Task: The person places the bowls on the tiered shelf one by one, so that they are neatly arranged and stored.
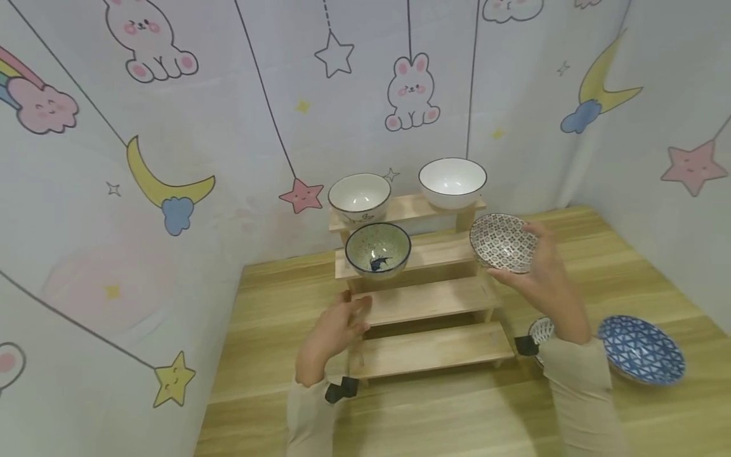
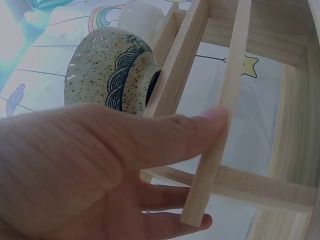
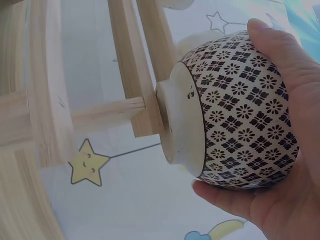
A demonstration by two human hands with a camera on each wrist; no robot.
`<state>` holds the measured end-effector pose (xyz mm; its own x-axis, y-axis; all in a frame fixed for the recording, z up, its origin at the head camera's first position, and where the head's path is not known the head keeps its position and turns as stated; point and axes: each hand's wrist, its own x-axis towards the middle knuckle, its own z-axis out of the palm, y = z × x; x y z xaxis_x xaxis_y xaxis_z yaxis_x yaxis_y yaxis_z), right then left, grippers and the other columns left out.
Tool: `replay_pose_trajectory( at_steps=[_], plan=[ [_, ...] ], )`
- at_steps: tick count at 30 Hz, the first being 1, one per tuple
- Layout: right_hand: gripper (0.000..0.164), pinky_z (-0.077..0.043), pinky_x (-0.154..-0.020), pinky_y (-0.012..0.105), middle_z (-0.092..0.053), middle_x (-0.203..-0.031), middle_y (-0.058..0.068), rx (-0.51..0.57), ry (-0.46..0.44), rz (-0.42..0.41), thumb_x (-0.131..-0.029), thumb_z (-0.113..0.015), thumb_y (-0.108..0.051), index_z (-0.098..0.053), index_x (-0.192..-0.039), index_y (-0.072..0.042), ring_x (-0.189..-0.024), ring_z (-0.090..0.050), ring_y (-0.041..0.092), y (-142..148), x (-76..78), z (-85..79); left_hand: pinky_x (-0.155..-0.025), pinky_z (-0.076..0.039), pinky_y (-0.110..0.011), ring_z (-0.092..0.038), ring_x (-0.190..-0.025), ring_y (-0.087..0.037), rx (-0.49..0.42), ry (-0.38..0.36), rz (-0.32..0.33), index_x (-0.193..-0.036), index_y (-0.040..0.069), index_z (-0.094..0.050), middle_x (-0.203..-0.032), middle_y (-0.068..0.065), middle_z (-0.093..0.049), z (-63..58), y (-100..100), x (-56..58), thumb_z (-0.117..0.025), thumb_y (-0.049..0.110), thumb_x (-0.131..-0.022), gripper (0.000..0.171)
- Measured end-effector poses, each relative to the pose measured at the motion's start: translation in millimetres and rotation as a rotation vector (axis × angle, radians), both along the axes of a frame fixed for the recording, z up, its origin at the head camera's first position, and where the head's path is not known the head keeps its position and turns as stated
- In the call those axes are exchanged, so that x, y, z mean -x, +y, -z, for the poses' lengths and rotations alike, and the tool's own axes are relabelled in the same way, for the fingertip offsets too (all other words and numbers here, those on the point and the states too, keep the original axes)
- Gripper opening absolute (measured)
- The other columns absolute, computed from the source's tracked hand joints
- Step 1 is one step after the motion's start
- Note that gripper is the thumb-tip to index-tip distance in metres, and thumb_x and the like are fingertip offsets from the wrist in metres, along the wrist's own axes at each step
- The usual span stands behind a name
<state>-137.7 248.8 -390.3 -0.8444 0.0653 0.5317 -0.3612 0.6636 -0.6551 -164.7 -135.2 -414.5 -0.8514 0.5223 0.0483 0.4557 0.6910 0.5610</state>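
My right hand point(image 1: 551, 279) grips a bowl with a dark flower pattern point(image 1: 502, 242), thumb and fingers on opposite sides. In the right wrist view its pale foot is right at the end of a shelf board. The left hand point(image 1: 337, 324) holds the left end of a lower board of the stepped wooden stand point(image 1: 428, 298), thumb on one side and fingers on the other. Above that hand, a speckled green bowl point(image 1: 378, 251) with blue waves outside sits on the second tier from the top. Two white bowls, one at left point(image 1: 360, 197) and one at right point(image 1: 453, 181), occupy the top tier.
On the wood-grain table point(image 1: 274, 304), a blue-and-white patterned bowl point(image 1: 642, 350) lies at right. Another patterned bowl point(image 1: 541, 330) is mostly hidden behind the right wrist. A wall covering point(image 1: 240, 127) with cartoon prints closes off the back and sides.
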Motion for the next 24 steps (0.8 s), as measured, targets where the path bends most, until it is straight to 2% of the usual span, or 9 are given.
replay_pose_trajectory(
  at_steps=[7,19,21,24],
  plan=[
    [0.104,-0.033,-0.102,0.073,-0.036,-0.143,0.042,-0.019,0.034,-0.014,-0.065,-0.092,0.000,-0.026,-0.145,0.009,-0.126,-0.039,0.064,-4.0,1.2,1.2,-0.095,-0.049,-0.058,-0.060,-0.109,-0.045,-0.001,-0.004,0.002,-0.138,-0.001,-0.060,-0.142,-0.041,-0.041,0.1,-1.5,-1.7,-0.073,0.008,-0.093,0.048],
    [0.102,-0.031,-0.107,0.068,-0.033,-0.148,0.039,-0.100,0.111,-0.048,-0.067,-0.089,-0.002,-0.026,-0.147,0.010,-0.128,-0.038,0.063,-6.2,3.2,1.0,-0.095,-0.049,-0.058,-0.060,-0.108,-0.045,-0.001,0.004,0.005,-0.138,-0.001,-0.060,-0.142,-0.042,-0.042,1.3,-1.6,1.0,-0.073,0.008,-0.092,0.048],
    [0.101,-0.031,-0.107,0.067,-0.031,-0.150,0.039,-0.117,0.118,-0.057,-0.070,-0.088,-0.004,-0.026,-0.147,0.009,-0.129,-0.037,0.063,-6.8,3.4,1.3,-0.094,-0.049,-0.058,-0.061,-0.107,-0.044,0.002,0.002,0.008,-0.138,-0.001,-0.060,-0.142,-0.042,-0.041,1.4,-1.4,1.0,-0.073,0.008,-0.093,0.048],
    [0.095,-0.028,-0.110,0.065,-0.027,-0.153,0.039,-0.135,0.139,-0.083,-0.079,-0.084,-0.021,-0.026,-0.147,0.009,-0.134,-0.033,0.061,-7.3,4.5,2.4,-0.095,-0.049,-0.058,-0.060,-0.109,-0.046,0.006,0.003,0.011,-0.139,-0.001,-0.059,-0.143,-0.042,-0.040,0.7,-1.2,0.8,-0.072,0.008,-0.093,0.048]
  ],
)
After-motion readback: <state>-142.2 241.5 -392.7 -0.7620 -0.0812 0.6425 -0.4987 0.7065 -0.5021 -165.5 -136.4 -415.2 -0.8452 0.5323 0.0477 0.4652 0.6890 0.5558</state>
